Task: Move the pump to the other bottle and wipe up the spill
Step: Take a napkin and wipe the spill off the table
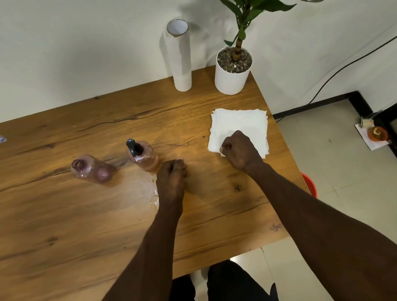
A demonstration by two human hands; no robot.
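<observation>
Two pinkish clear bottles stand on the wooden table (51,232). The left bottle (91,168) has an open neck with no cap. The right bottle (144,156) carries a black pump (132,146). A pale wet spill (139,188) lies in front of the bottles. My left hand (172,176) rests on the table at the spill's right edge, fingers curled, holding nothing that I can see. My right hand (239,151) pinches the near corner of the top sheet of a white napkin stack (239,124).
A tall roll of white paper (180,56) and a potted plant in a white pot (231,75) stand at the table's far edge. A red bucket rim (309,183) shows past the right edge. A black cable runs along the floor by the wall.
</observation>
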